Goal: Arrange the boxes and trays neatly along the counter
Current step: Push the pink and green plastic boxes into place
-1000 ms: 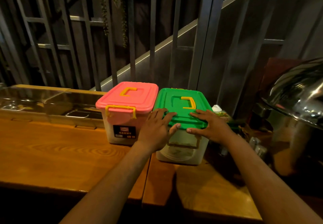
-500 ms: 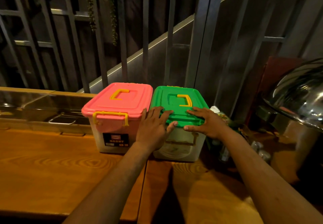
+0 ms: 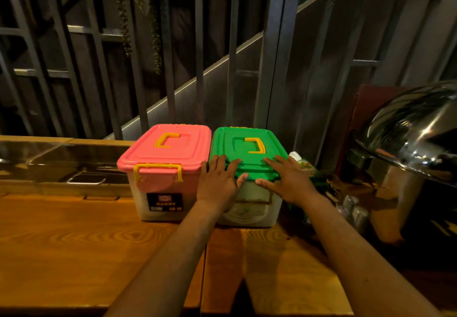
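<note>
Green-lidded box (image 3: 249, 175) sits under my fingers, both palms flat and spread on its lid's near edge, left hand (image 3: 218, 183) at the corner, right hand (image 3: 288, 180) beside it, nothing clamped. Since a second ago it has slid back, now level with and touching the pink-lidded box (image 3: 164, 168). Bare wooden counter (image 3: 74, 247) lies open to my left, clutter crowds the right.

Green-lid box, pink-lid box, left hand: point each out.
green-lid box (image 3: 247, 143): head view, lid top by yellow handle.
pink-lid box (image 3: 170, 153): head view, lid top.
left hand (image 3: 218, 180): head view, back of hand.
</note>
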`<state>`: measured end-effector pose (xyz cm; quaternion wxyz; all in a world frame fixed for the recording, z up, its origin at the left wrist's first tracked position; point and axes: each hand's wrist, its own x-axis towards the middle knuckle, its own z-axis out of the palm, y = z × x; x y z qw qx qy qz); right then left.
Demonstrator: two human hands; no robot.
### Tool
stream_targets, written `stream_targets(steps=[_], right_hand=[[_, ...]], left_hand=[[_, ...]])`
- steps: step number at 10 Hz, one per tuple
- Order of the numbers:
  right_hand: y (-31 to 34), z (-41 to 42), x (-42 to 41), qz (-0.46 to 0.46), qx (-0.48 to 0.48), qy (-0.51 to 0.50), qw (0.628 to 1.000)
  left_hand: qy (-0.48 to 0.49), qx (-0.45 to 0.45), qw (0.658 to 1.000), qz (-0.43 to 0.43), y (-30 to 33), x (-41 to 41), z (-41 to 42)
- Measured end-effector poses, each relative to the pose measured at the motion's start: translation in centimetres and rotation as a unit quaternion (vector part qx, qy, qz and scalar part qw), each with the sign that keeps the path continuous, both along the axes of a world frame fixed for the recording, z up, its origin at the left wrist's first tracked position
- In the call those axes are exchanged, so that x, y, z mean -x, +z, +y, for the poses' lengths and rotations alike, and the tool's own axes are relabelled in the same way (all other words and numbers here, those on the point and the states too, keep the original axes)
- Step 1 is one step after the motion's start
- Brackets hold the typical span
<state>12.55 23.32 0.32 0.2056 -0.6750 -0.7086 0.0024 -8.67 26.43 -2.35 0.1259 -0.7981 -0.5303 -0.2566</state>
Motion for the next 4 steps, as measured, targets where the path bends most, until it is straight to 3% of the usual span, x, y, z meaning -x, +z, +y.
stream_targets(steps=[2,4], right_hand=[[-1.2,-1.8,1.9,-0.026,-0.021,-0.067,0.997],[-1.3,-4.8,1.6,-0.036,-0.036,-0.075,0.996]], left_hand=[[0.001,0.032,0.999,0.005,-0.7,0.1,-2.3],[-0.075,-0.015,0.997,-0.012,-1.6,-0.6,-4.8]])
